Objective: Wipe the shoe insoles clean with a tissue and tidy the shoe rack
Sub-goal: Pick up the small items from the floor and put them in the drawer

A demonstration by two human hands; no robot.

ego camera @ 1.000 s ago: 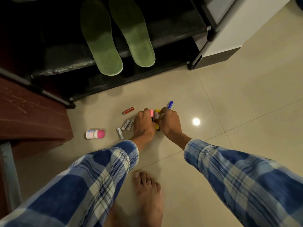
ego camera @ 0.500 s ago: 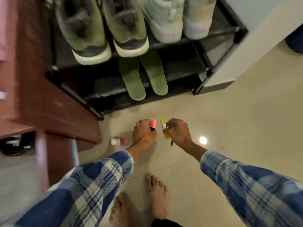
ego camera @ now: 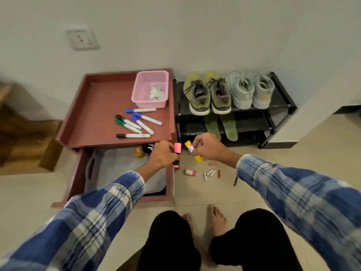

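Now up off the floor [ego camera: 322,145] since a second ago: left hand [ego camera: 163,153] curled round a pink highlighter [ego camera: 177,148], right hand [ego camera: 207,146] pinching a yellow highlighter [ego camera: 193,151]. Good for the tidying. Still waiting on the floor: batteries [ego camera: 210,173] and a little pink-capped bottle [ego camera: 190,172]. Beside, an open drawer [ego camera: 125,169]. Farther back, green insoles [ego camera: 228,127] poking out of the shoe rack [ego camera: 281,106], under olive shoes [ego camera: 197,94]. Markers [ego camera: 136,124], pink basket [ego camera: 150,89] on the red tabletop [ego camera: 97,114].

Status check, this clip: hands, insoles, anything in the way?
Left hand grips pink highlighter; right hand grips yellow highlighter. Green insoles lie on shoe rack, untouched. Batteries scattered on floor.
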